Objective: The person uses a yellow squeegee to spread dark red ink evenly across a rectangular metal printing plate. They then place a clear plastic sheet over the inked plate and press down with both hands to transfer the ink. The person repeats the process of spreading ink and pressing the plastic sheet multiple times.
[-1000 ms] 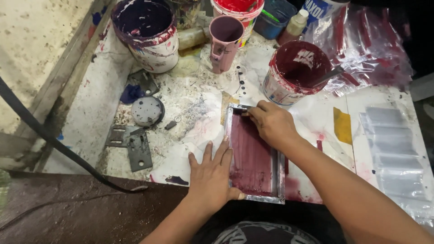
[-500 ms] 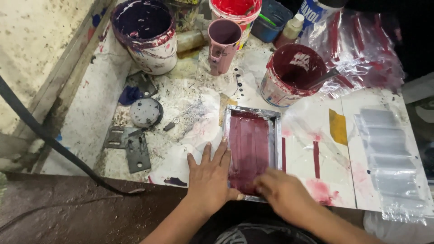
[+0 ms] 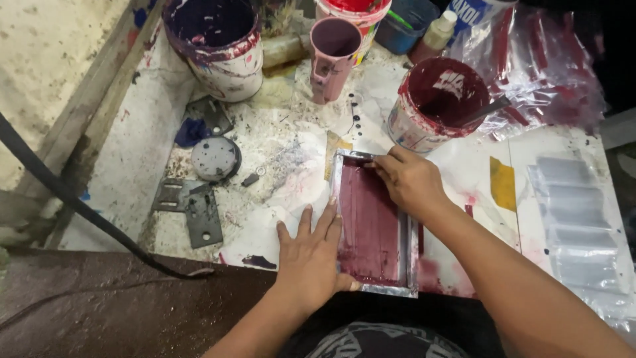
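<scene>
Fingers of the left hand (image 3: 310, 255) lie spread flat, pressing the near left edge of a small metal-framed printing screen (image 3: 376, 229) smeared maroon. Right hand (image 3: 405, 180) curls its fingers on the frame's far end. Just beyond them stands a maroon paint bucket (image 3: 437, 103); a pink mug (image 3: 333, 56) farther left.

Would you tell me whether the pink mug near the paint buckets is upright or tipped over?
Upright. The pink mug stands on its base with its round mouth facing up, handle at the side. Whether it holds anything, I cannot tell.
</scene>
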